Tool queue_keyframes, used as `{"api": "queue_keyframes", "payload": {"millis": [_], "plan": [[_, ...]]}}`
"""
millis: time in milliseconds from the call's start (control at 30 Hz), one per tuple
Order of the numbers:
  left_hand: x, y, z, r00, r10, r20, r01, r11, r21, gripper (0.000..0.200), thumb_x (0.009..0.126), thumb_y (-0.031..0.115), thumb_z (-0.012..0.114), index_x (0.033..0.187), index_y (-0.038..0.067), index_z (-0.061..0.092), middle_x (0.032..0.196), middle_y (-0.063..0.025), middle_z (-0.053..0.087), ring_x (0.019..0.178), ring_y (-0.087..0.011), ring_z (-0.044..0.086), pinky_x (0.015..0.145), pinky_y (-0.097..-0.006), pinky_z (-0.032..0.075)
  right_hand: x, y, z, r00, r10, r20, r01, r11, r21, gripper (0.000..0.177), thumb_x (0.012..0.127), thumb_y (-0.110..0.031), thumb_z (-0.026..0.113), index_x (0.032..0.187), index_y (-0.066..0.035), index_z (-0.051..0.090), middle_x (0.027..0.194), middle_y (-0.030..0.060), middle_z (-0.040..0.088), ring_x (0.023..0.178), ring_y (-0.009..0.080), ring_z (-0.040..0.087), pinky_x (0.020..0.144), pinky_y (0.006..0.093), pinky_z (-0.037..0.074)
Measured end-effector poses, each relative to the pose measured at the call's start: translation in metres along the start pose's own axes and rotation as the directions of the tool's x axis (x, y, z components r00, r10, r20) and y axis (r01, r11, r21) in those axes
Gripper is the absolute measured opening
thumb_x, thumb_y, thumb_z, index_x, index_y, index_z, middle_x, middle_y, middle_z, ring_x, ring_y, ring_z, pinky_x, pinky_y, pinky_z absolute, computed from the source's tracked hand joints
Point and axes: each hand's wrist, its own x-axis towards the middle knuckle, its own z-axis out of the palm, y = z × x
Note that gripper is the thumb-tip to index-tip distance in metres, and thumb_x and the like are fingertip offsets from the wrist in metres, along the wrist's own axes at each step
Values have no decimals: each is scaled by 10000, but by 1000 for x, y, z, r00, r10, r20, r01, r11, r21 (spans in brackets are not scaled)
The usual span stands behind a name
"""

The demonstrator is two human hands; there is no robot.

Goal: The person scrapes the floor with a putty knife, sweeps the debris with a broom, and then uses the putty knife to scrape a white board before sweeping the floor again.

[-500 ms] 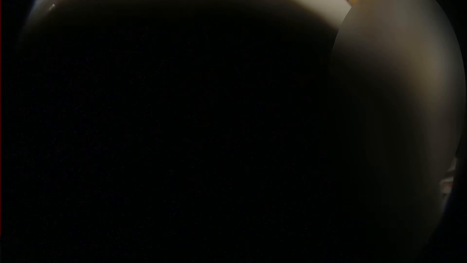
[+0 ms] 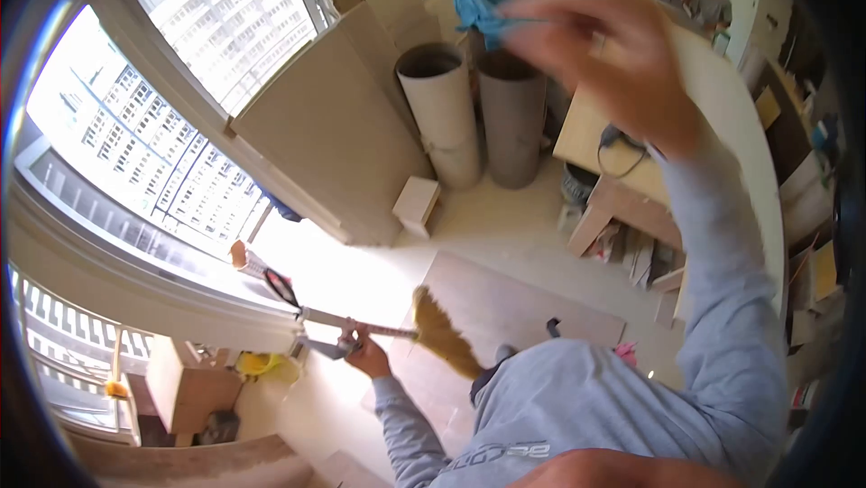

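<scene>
My left hand [image 2: 368,358] is closed around the handle of a broom [image 2: 444,335] with yellowish bristles, held low and nearly level. A flat grey piece [image 2: 325,348] shows beside the same hand; what it is, I cannot make out. Raised high and close to the camera, my right hand [image 2: 613,64] is smeared by motion. Its fingers look curved and apart, with nothing visible in them. Behind those fingertips, a blue cloth [image 2: 487,3] hangs over a tall round bin.
Tall tubular bins [image 2: 442,118] stand by large leaning boards [image 2: 334,118]. A wooden workbench [image 2: 622,145] is to the right, with a small white box [image 2: 417,204] on the floor. Another person [image 2: 711,3] is at the back right. Windows line the left; a yellow item [image 2: 266,366] lies below.
Half a second ago a dark, close shape covered nearly the whole view. Now the view is uncovered, with my right hand up near the camera and the broom visible in my left.
</scene>
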Motion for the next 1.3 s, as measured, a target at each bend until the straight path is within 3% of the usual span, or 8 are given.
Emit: {"api": "queue_keyframes", "payload": {"millis": [167,433,600,633,800,1067,1133,1300], "plan": [[447,-94,95,981,193,36,-187,974,-127,187,835,-46,592,792,-2,416,845,-86,548,949,-185,564,848,-298,448,43,68,126,714,-91,-695,-289,865,-410,255,853,-192,583,1061,-47,608,932,69,606,674,70,490,582,218,385],[814,-176,143,932,342,115,-337,939,-66,308,805,-15,626,705,68,347,705,7,376,667,-112,402,606,-256,380,150,104,304,452,-96,-887,-655,639,-403,227,851,-168,584,1041,-46,604,903,56,590,669,72,491,579,222,392],[912,-203,162,787,587,188,-606,680,414,119,823,32,604,914,2,533,764,-59,528,716,-183,506,650,-322,437,175,121,304,418,-112,-902,-721,563,-404,209,851,-153,585,1029,-46,602,885,49,580,665,73,492,577,224,396],[913,-175,177,849,515,122,-516,856,-21,109,822,36,606,897,-6,539,787,-63,558,724,-164,517,647,-326,441,178,126,309,401,-127,-907,-733,550,-400,205,851,-150,585,1027,-46,601,881,47,578,664,73,492,577,224,396],[969,-148,203,722,685,95,-681,682,266,135,821,20,607,942,-17,558,922,-75,581,868,-198,565,797,-322,458,214,155,325,326,-86,-941,-780,538,-319,188,850,-135,585,1015,-45,599,863,39,568,661,74,493,575,226,401],[1018,-110,207,690,699,186,-711,609,351,184,859,153,602,958,-2,598,913,-129,607,772,-273,575,586,-332,478,279,210,330,341,-100,-935,-775,532,-340,161,849,-110,586,996,-45,595,834,27,552,655,75,495,572,229,407],[1049,-120,225,855,505,117,-508,861,-5,172,805,-12,621,961,3,551,974,-81,582,951,-192,551,861,-318,432,288,219,331,327,-106,-939,-776,537,-331,154,849,-104,587,991,-44,594,826,24,548,654,75,495,571,230,409],[1048,-67,277,876,420,235,-417,907,-68,148,836,-11,612,855,1,466,972,-94,573,991,-190,575,866,-306,462,344,234,354,384,-176,-906,-744,522,-417,138,848,-89,587,979,-44,592,808,16,538,650,76,496,569,232,413]]}}
